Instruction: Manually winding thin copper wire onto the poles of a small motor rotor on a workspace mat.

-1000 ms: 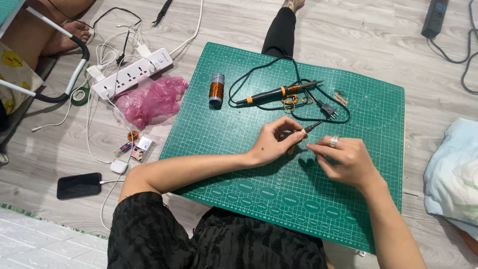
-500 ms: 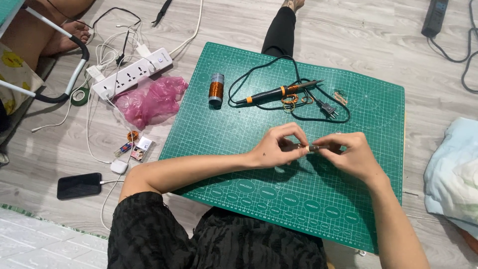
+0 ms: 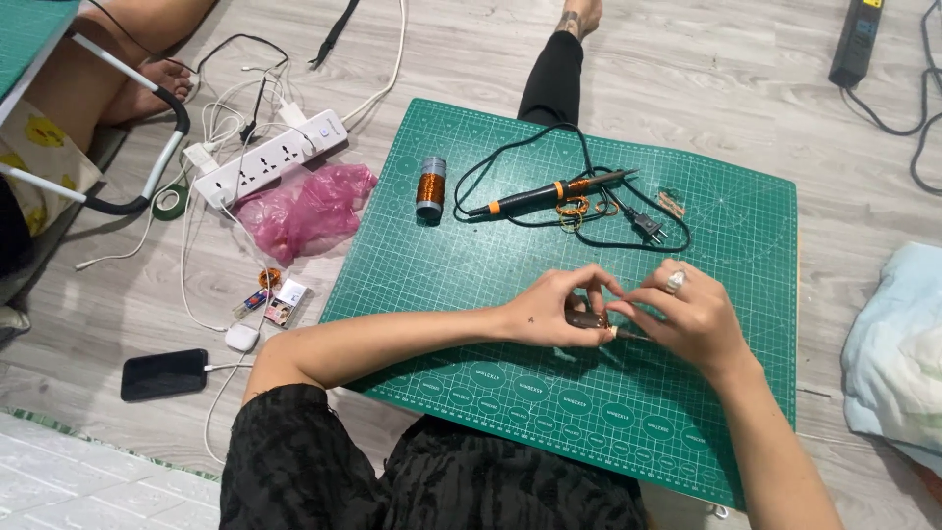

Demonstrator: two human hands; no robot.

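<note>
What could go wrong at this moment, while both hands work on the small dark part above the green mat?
1. The small dark part, pinched between left hand and right hand, may slip onto the green cutting mat.
2. The black-and-orange soldering iron lies near; its looped black cord could snag a wrist.

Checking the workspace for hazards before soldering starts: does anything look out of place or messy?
Nothing is spilled or broken. The black-and-orange soldering iron lies loose on the green cutting mat, its black cord looped around it. Both hands pinch a small dark part.
</note>
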